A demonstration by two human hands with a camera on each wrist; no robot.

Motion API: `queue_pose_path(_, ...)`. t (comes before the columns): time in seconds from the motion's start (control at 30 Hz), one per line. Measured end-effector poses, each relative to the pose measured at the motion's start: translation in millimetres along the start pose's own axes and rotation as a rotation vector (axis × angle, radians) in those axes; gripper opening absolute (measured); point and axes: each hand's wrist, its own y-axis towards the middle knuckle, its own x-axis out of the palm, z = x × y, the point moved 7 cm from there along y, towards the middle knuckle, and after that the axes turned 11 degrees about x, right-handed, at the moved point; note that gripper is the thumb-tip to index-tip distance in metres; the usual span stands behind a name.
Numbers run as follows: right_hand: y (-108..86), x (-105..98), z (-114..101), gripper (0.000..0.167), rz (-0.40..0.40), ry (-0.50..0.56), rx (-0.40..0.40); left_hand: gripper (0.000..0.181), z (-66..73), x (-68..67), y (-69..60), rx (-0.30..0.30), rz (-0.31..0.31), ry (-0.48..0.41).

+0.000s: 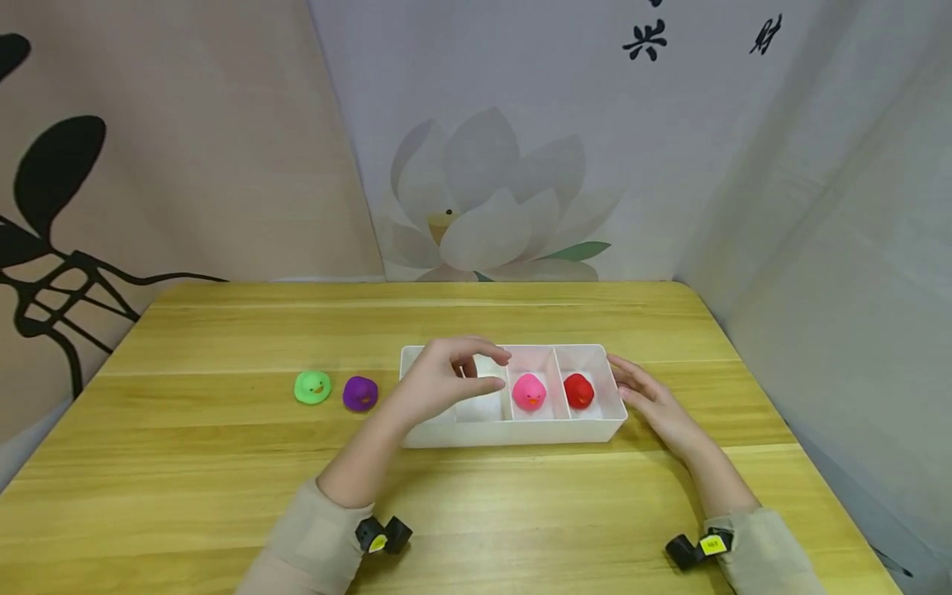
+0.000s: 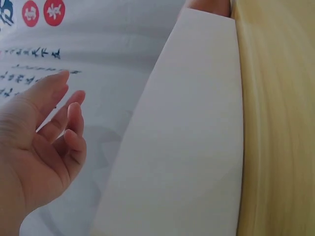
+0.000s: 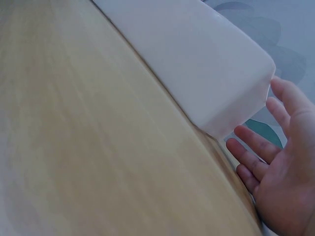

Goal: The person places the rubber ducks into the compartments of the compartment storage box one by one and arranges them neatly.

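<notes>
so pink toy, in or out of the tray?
In: head view shows the pink toy inside a compartment of the white tray, next to the red toy.

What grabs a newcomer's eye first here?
Probably the pink toy and red toy, bright against the right half of the white box. Next, the purple toy and green toy on the table, left of the box. Then the left grip, holding nothing above the box, with the right grip at the box's right end.
</notes>
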Motion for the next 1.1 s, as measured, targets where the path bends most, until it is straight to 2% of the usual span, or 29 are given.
queue_pose_path(0.1, -0.8, 0.2, 0.7, 0.051, 0.004, -0.001, 0.003, 0.026, 4.2, -11.2, -9.4, -0.008, 0.033, -0.004)
queue_pose_path(0.23, -0.4, 0.1, 0.2, 0.051, 0.006, -0.007, 0.009, 0.026, 3.6, -26.9, -22.7, -0.05, 0.072, -0.006)
queue_pose_path(0.43, -1.2, 1.3, -0.9, 0.051, 0.003, 0.003, 0.003, 0.025, -3.6, -48.5, -43.8, -0.122, 0.122, 0.032)
queue_pose_path(0.67, -1.5, 2.0, -1.0, 0.051, 0.003, 0.007, -0.004, 0.026, -7.3, -71.3, -65.7, -0.138, 0.165, 0.068)
queue_pose_path(0.93, -2.0, 2.6, -3.5, 0.051, 0.004, 0.019, -0.015, 0.028, -20.2, -97.3, -90.8, -0.195, 0.218, 0.092)
queue_pose_path(1.1, -2.9, 3.0, -3.5, 0.051, -0.003, 0.023, -0.022, 0.03, -24.0, -111.9, -103.9, -0.216, 0.236, 0.156)
